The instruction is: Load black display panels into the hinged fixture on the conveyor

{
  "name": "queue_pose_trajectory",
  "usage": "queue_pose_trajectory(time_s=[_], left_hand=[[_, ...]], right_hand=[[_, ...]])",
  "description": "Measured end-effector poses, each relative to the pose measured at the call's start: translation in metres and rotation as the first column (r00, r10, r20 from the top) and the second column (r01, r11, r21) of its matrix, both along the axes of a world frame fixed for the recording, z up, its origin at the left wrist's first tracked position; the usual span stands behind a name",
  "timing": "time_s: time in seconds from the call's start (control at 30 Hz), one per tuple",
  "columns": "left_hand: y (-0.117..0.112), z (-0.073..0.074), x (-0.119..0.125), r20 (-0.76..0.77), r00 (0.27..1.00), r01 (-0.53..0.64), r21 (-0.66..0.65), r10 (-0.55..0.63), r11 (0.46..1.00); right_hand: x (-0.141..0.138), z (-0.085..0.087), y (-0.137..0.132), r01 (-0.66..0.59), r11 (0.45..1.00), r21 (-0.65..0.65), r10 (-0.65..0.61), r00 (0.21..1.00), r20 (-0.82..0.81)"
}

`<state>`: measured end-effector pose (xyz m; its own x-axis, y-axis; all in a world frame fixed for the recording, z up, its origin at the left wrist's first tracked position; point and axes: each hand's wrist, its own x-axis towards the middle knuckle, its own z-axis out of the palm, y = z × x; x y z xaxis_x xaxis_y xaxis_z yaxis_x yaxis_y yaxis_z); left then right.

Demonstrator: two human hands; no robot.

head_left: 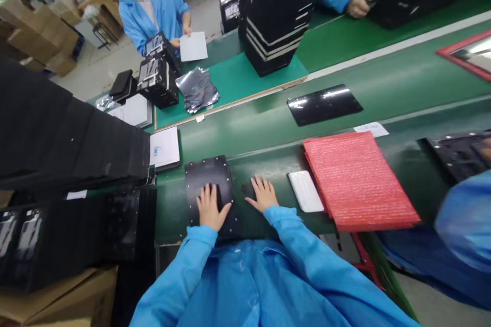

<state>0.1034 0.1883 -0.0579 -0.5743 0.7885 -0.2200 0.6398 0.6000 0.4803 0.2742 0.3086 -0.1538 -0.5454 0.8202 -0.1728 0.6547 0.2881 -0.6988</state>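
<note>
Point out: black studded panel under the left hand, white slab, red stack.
Black studded panel [203, 171]: head view, on its uncovered upper face.
White slab [306, 191]: head view, middle of its top face.
Red stack [358, 181]: head view, middle of its top sheet.

no words or numbers are clear enough to read.
the white paper [165, 146] near the left end of the green table [264, 122] has a small blue mark on it, but it is too tiny to make out. the white slip [371, 129] by the far edge of the red stack [356, 179] has a thin blue squiggle on it, and that is too small and blurry to read too.
</note>
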Motion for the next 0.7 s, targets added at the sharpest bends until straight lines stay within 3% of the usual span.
queue_pose_trajectory(time_s=[0.07, 0.13, 0.37, 0.47, 0.57, 0.63, 0.7], left_hand=[[0.009, -0.001, 0.022, -0.128, 0.984, 0.108, -0.150, -0.128, 0.983], [0.012, -0.004, 0.033, -0.204, 0.964, 0.124, -0.223, -0.171, 0.967], [0.008, -0.003, 0.034, -0.214, 0.953, 0.149, -0.284, -0.214, 0.947], [0.021, 0.007, 0.044, -0.153, 0.970, 0.135, -0.312, -0.190, 0.941], [0.027, 0.028, 0.050, -0.066, 0.994, 0.066, -0.304, -0.090, 0.951], [0.017, 0.047, 0.041, 0.040, 0.999, 0.025, -0.240, -0.016, 0.970], [-0.003, 0.065, 0.017, 0.182, 0.983, -0.024, -0.087, 0.039, 0.996]], right_hand=[[0.011, -0.003, 0.008, -0.072, 0.992, 0.103, 0.064, 0.995, 0.070], [0.012, 0.005, 0.010, -0.133, 0.982, 0.138, 0.120, 0.988, 0.099], [-0.034, 0.075, 0.004, -0.426, 0.887, 0.180, 0.336, 0.861, 0.382], [-0.047, 0.091, 0.018, -0.538, 0.825, 0.175, 0.436, 0.801, 0.410], [-0.045, 0.091, 0.039, -0.603, 0.797, -0.013, 0.569, 0.746, 0.346], [-0.037, 0.081, 0.047, -0.545, 0.835, -0.083, 0.545, 0.796, 0.261], [-0.027, 0.064, 0.045, -0.450, 0.893, -0.034, 0.450, 0.884, 0.129]])
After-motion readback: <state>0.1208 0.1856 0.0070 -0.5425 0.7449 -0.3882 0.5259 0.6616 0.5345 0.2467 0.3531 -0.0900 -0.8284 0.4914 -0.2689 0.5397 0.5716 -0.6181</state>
